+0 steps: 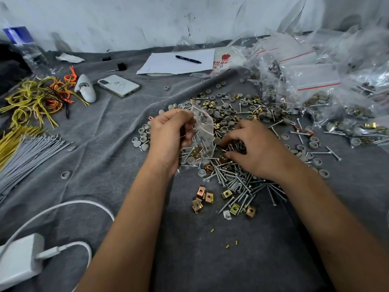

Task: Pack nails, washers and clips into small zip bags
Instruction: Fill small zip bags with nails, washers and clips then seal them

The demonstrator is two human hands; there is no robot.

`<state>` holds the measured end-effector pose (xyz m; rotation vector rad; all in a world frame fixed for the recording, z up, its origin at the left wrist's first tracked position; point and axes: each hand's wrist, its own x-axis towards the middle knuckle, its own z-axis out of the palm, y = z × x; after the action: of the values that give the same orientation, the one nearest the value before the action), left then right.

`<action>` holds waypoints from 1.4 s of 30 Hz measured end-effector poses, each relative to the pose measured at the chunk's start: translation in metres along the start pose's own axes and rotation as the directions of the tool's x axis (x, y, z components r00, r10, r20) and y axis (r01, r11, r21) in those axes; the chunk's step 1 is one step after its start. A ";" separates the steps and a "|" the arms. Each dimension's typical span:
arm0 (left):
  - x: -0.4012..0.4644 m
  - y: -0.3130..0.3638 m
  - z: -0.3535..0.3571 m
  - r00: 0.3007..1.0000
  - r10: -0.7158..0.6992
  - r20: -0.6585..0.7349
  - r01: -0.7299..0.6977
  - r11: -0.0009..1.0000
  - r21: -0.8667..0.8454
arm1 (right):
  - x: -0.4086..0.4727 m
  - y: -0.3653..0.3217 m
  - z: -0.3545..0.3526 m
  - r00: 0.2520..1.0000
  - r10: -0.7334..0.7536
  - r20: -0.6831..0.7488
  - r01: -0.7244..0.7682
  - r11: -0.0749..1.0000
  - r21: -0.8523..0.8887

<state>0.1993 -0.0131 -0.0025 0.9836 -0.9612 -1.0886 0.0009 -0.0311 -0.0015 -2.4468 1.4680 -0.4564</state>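
A scuffed white wall backs a surface draped in grey cloth (pixel 101 144), strewn mid-frame with loose hardware. The left hand (pixel 168 138) pinches a small clear zip bag (pixel 203 131) near its mouth, fingers curled on the plastic; the bag hangs with nails, a brass clip and a grey washer already showing through it. The right hand (pixel 254 148) rests just right of the bag with its fingers curled down into the nails (pixel 237 182) and clips (pixel 203 197) — whether they have closed on a piece I cannot tell. To do this step well, the left hand should probably keep the mouth held wide and tilted toward the picking hand, so each piece drops in point-down without snagging the seal. Grey washers (pixel 225 114) lie scattered above both hands. At the upper right sits a heap of filled bags (pixel 315 89) with red seal strips, each appearing to hold the same mix.
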 end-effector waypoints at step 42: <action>-0.006 -0.005 0.012 0.995 0.058 0.080 -0.072 0.980 0.187 | -0.002 0.003 -0.002 0.902 -0.047 -0.430 0.269 0.839 0.473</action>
<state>0.1860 -0.0095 -0.0048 1.0642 -1.1670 -0.9975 -0.0032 -0.0306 -0.0006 -2.1011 1.0591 -1.2834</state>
